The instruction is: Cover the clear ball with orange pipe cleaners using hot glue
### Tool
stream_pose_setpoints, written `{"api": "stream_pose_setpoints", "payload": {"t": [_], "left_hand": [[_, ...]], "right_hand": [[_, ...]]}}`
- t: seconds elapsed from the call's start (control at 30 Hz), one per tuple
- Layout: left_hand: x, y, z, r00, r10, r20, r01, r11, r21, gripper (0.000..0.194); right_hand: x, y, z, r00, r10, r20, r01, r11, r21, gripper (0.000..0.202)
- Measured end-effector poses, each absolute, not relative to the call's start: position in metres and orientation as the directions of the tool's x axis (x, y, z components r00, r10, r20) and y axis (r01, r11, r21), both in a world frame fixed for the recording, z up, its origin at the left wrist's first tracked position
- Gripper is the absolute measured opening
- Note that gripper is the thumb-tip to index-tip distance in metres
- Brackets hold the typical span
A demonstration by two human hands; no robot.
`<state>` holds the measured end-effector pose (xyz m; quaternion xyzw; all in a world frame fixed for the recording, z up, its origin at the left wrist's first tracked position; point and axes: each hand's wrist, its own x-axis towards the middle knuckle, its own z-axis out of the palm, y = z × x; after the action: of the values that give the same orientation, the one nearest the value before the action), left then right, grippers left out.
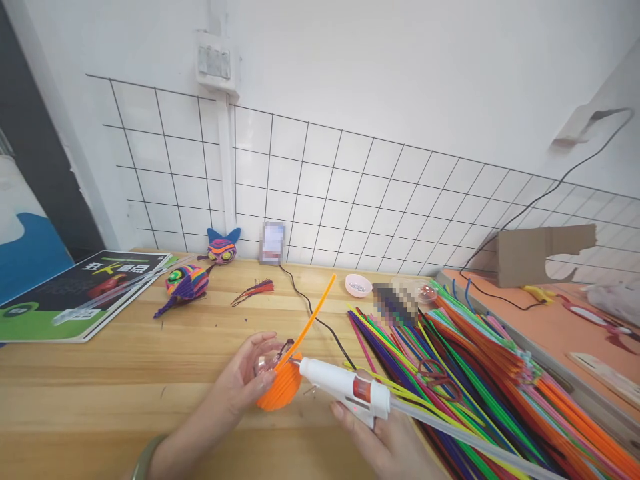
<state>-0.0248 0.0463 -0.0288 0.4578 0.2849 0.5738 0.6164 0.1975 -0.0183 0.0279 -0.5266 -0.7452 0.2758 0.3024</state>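
The left hand (pixel 239 381), fingers curled and partly closed, holds a rounded, clear-plastic form wrapped in orange fuzzy stems (pixel 281 390) at the lower centre of the frame. The right hand (pixel 387 445) wraps round the handle of a white hot-glue gun with a red panel (pixel 333 379), its nozzle at the form's top edge beside a loose orange fuzzy stem (pixel 317 310). The step in hand looks like gluing that stem on; the next move probably calls for a steady nozzle and the stem bent along the curve. Multicoloured fuzzy stems (pixel 460 357) spread lower right. At left, a black-and-green printed booklet (pixel 50 293) bears large Chinese characters, too blurred to read surely; the upright screen (pixel 273 243) is pixelated. No brand shows legibly on the gun.
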Motion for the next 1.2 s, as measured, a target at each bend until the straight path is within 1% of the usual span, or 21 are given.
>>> {"api": "stream_pose_setpoints", "payload": {"t": [0.23,0.4,0.53,0.77,0.93,1.2], "left_hand": [[-0.025,0.046,-0.029,0.165,0.973,0.159,-0.438,-0.073,0.896,0.050],[-0.024,0.047,-0.029,0.176,0.968,0.181,-0.445,-0.086,0.892,0.050],[-0.025,0.045,-0.027,0.172,0.974,0.149,-0.435,-0.061,0.898,0.051],[-0.025,0.048,-0.032,0.166,0.972,0.166,-0.445,-0.076,0.892,0.052],[-0.026,0.050,-0.036,0.160,0.973,0.167,-0.440,-0.081,0.894,0.052],[-0.026,0.049,-0.034,0.170,0.975,0.141,-0.442,-0.053,0.895,0.052]], "right_hand": [[0.199,-0.019,0.026,-0.286,0.947,0.146,0.611,0.297,-0.734,0.021],[0.199,-0.018,0.026,-0.237,0.960,0.146,0.614,0.265,-0.744,0.024],[0.198,-0.017,0.027,-0.248,0.959,0.136,0.623,0.266,-0.736,0.026],[0.198,-0.014,0.025,-0.233,0.952,0.198,0.567,0.298,-0.768,0.027],[0.197,-0.017,0.027,-0.241,0.957,0.161,0.591,0.276,-0.758,0.028],[0.197,-0.017,0.025,-0.234,0.960,0.154,0.584,0.265,-0.767,0.029]]}}
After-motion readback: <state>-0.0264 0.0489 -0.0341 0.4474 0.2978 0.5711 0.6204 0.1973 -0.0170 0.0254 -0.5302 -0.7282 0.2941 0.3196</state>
